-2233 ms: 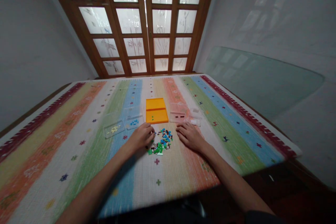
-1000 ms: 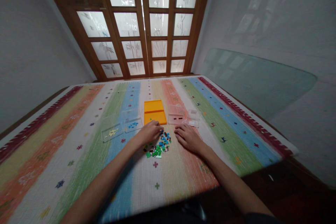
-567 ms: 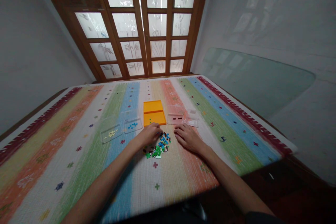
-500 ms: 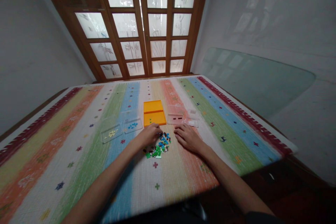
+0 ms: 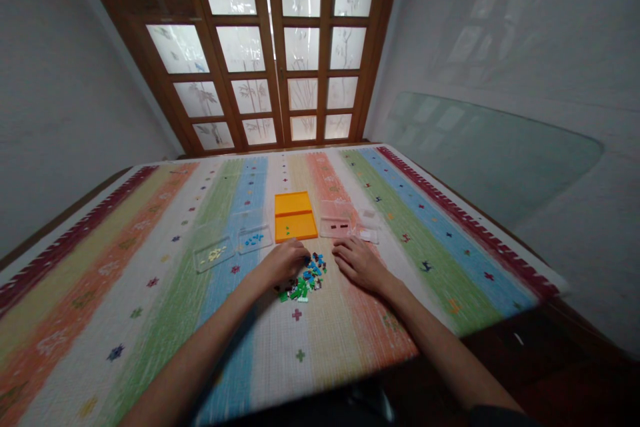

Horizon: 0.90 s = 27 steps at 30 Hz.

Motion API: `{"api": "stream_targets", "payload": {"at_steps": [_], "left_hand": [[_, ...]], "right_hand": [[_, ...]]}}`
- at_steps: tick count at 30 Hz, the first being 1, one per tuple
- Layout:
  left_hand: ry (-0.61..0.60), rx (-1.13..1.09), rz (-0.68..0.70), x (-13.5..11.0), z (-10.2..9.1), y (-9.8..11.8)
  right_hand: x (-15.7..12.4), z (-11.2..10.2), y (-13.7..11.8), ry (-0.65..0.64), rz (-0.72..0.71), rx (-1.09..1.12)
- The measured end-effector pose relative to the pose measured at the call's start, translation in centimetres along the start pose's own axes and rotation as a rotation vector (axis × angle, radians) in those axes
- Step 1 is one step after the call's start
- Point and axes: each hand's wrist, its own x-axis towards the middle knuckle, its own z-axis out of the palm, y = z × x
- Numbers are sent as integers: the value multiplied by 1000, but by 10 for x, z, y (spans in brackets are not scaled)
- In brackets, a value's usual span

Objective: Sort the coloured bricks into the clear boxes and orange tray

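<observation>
At the left edge of a pile of small building bricks (image 5: 304,288), mostly green and blue with some dark and pale ones, is my left hand (image 5: 286,261). Its fingers are curled together and touch the upper left of the pile. Whatever sits between the fingertips is too small to make out. My right hand (image 5: 358,261) lies on the cloth to the right of the pile, fingers stretched out and holding nothing. Just beyond the hands stands an open orange case (image 5: 296,203) with a few green bits in its near half.
To the left are a clear box (image 5: 202,268) with pale yellow pieces and another clear box (image 5: 242,251) with blue pieces. On the right, a clear box (image 5: 327,232) contains dark pieces, beside a smaller clear box (image 5: 369,236). A striped tablecloth (image 5: 330,340) covers the table.
My left hand's fingers have shifted slightly at the pile's edge. The right hand has stayed in place. The whole view has moved a little.
</observation>
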Motion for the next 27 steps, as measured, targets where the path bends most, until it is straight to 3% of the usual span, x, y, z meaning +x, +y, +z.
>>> {"api": "stream_targets", "payload": {"at_steps": [8, 14, 27], "left_hand": [[48, -64, -9, -3, -3, 2], [180, -127, -91, -8, -14, -7], [16, -25, -42, 4, -12, -17]], "right_hand": [[0, 1, 1, 2, 3, 1], [-1, 1, 2, 7, -1, 6], [-1, 1, 2, -6, 5, -12]]}}
